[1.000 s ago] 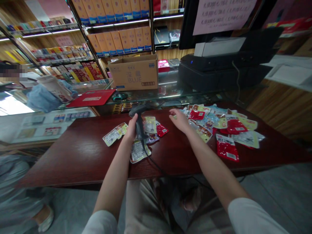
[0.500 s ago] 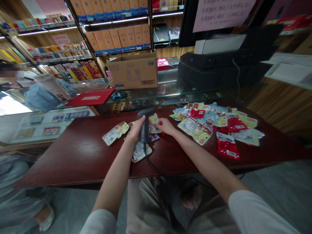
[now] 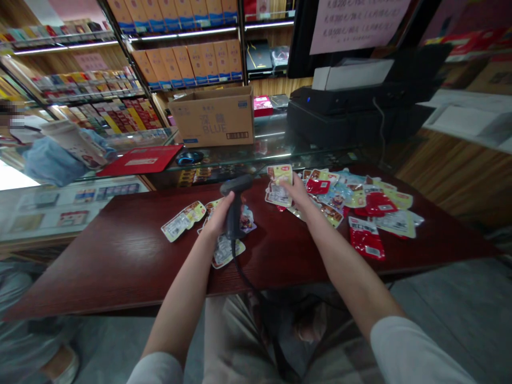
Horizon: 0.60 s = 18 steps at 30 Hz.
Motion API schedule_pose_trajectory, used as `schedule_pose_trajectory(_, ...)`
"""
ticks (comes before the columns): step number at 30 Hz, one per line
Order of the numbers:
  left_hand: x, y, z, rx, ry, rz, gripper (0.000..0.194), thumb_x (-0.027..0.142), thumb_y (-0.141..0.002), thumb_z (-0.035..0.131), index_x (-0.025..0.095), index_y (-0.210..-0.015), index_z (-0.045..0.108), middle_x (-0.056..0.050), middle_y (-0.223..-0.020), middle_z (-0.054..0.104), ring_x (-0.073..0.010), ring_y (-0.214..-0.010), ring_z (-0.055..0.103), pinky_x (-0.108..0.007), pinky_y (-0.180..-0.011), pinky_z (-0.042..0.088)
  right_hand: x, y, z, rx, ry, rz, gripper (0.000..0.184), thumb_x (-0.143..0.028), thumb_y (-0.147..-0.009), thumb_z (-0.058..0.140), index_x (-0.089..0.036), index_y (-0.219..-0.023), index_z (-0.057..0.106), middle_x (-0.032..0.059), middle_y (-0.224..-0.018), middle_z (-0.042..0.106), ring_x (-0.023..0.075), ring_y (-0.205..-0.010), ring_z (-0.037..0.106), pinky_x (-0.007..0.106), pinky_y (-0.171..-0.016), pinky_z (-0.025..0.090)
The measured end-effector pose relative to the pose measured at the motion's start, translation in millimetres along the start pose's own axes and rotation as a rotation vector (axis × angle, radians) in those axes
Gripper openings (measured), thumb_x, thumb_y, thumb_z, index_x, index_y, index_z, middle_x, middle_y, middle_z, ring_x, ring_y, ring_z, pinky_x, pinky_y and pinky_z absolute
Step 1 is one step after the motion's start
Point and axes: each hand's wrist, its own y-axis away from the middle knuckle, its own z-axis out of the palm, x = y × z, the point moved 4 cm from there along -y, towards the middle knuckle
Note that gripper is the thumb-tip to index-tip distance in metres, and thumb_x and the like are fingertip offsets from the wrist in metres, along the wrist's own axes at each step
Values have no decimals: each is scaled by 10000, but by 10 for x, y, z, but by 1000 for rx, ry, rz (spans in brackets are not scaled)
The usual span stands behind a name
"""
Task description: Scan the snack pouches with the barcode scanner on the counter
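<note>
My left hand (image 3: pixel 219 217) is wrapped round the handle of a black barcode scanner (image 3: pixel 235 216), whose cord hangs over the table's front edge. Several snack packets (image 3: pixel 226 252) lie beneath and around it, and a yellow-and-clear packet (image 3: pixel 183 221) is on its left. With closed fingers, my right hand (image 3: pixel 296 191) holds a yellow snack packet (image 3: pixel 280 184) upright, at the left edge of a heap of packets (image 3: pixel 344 193). Parts of the heap are hidden behind my right hand and forearm. A red packet (image 3: pixel 366 238) lies at the heap's near side.
The dark red wooden table (image 3: pixel 120 240) meets a glass counter (image 3: pixel 264 152) at its back. On the counter are a cardboard box (image 3: pixel 212 120), a mouse (image 3: pixel 189 158), a red folder (image 3: pixel 140 161) and a black printer-like machine (image 3: pixel 340 117). Another person (image 3: pixel 24 320) is at the far left.
My right hand has moved right, away from the scanner, carrying the yellow packet to the edge of the heap. My left hand keeps its hold on the scanner. The view has shifted slightly.
</note>
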Motion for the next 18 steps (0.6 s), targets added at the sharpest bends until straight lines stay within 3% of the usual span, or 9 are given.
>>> schedule_pose_trajectory(4,40,89,87,-75,-45,56,642,721,-676,709,134,-932,675,-6,-660,619,-109,-498,567,-225,-470,456,-95,-34,-86,110,-320,55,316,-313,-721,697,-258,-1004,568,-4,-983,740,205,-937,711,450,-927,569)
schedule_pose_trajectory(8,36,143,156,-127,-139,68,648,724,-687,696,131,-948,684,-27,-673,644,-122,-516,571,-235,-490,457,-181,-78,-154,155,-532,166,222,-282,-742,664,-235,-936,568,22,-905,751,239,-953,732,473,-898,599)
schedule_pose_trajectory(13,-41,160,236,-200,-248,25,586,710,-711,683,145,-867,694,-42,-640,639,-145,-515,579,-252,-488,457,-196,-116,-238,94,-530,188,227,-366,-734,658,-228,-877,549,42,-818,741,279,-969,735,515,-885,602)
schedule_pose_trajectory(18,-112,167,281,-215,-279,-11,595,726,-697,692,158,-877,688,-36,-669,648,-149,-532,591,-266,-512,484,-196,-82,-171,19,-490,200,226,-392,-733,653,-229,-843,544,57,-815,740,295,-973,733,537,-874,602)
